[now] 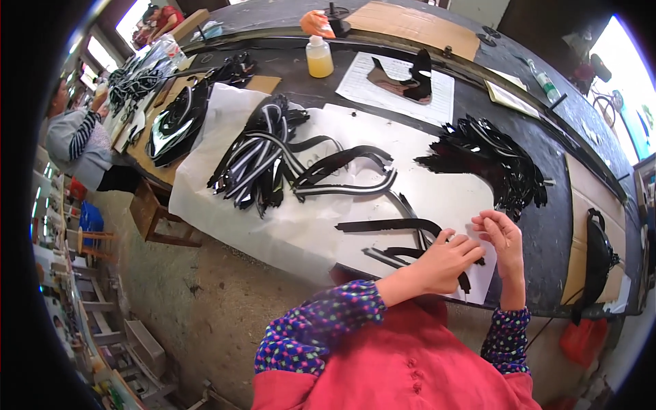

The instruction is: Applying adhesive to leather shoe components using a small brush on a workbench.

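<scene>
At the near right of the white sheet (403,205), my left hand (441,265) is closed, fingers bent, over several curved black strips. Whatever it grips lies hidden under the fingers. Beside it, raised slightly higher, my right hand (502,236) has its thumb and fingertips drawn together; anything between them is too small to name. A black strip (383,225) runs from the left toward my left hand. Looser black strips with a pale stripe (345,190) lie farther off, joining a tangled pile of the same strips (263,154). Another heap of shiny black pieces (502,160) sits beyond my right hand.
Behind the sheet stand a bottle of yellow liquid (319,58) and a paper (372,85) bearing dark cut pieces. A wooden stool (160,217) is left of the table. A person (78,147) works at the far left. Cardboard (581,232) lies at right.
</scene>
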Action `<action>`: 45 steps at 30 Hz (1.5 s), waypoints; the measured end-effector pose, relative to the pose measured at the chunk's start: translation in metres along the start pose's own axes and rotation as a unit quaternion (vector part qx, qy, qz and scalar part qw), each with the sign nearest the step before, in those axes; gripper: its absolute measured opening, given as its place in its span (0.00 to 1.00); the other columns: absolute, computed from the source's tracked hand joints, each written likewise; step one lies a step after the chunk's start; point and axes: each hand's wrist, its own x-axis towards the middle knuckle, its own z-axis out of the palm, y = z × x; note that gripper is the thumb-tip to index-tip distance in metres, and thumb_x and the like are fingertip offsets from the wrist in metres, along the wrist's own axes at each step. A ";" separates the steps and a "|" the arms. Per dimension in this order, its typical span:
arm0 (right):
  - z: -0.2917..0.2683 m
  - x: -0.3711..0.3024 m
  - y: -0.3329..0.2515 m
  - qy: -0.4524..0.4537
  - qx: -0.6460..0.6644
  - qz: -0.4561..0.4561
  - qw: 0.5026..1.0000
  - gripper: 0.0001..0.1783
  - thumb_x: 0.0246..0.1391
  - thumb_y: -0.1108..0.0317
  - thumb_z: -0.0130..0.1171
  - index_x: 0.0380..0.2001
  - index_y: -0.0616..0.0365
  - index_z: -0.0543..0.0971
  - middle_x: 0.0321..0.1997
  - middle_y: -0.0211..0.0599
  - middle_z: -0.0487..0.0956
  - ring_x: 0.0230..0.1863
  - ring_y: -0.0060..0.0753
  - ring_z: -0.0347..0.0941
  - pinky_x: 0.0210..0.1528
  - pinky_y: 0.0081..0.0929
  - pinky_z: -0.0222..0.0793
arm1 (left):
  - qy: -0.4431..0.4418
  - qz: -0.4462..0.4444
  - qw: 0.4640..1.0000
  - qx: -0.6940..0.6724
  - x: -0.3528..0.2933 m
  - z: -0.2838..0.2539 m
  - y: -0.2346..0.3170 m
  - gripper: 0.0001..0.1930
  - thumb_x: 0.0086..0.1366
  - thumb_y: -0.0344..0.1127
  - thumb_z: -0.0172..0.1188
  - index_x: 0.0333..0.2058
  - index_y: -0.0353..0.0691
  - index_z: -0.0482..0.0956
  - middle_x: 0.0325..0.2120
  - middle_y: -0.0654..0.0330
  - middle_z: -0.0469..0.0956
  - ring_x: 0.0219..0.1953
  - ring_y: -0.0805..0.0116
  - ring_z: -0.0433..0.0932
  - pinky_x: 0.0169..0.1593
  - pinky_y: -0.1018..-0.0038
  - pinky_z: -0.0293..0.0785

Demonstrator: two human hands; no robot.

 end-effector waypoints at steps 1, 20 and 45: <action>0.002 -0.003 0.001 -0.011 -0.009 -0.001 1.000 0.12 0.70 0.68 0.53 0.49 0.62 0.79 0.45 0.36 0.84 0.43 0.24 0.80 0.48 0.23 0.75 | -0.003 0.002 1.000 -0.005 -0.004 0.000 -0.001 0.33 0.43 0.25 0.61 0.54 0.45 0.72 0.50 0.61 0.74 0.56 0.60 0.72 0.65 0.56 0.57; 0.055 0.010 -0.016 -0.162 -0.184 -0.124 0.962 0.13 0.57 0.73 0.63 0.46 0.64 0.79 0.37 0.43 0.80 0.38 0.39 0.78 0.43 0.32 0.74 | 0.083 0.044 0.986 0.136 -0.055 -0.016 -0.011 0.20 0.59 0.33 0.58 0.51 0.43 0.79 0.49 0.60 0.73 0.48 0.67 0.74 0.53 0.67 0.67; 0.048 -0.006 -0.022 -0.143 -0.359 -0.190 0.902 0.14 0.59 0.68 0.62 0.47 0.60 0.77 0.43 0.48 0.79 0.46 0.53 0.75 0.48 0.44 0.70 | 0.092 -0.044 0.987 0.122 -0.061 -0.013 -0.010 0.25 0.54 0.30 0.60 0.53 0.39 0.75 0.52 0.56 0.75 0.57 0.61 0.74 0.61 0.62 0.63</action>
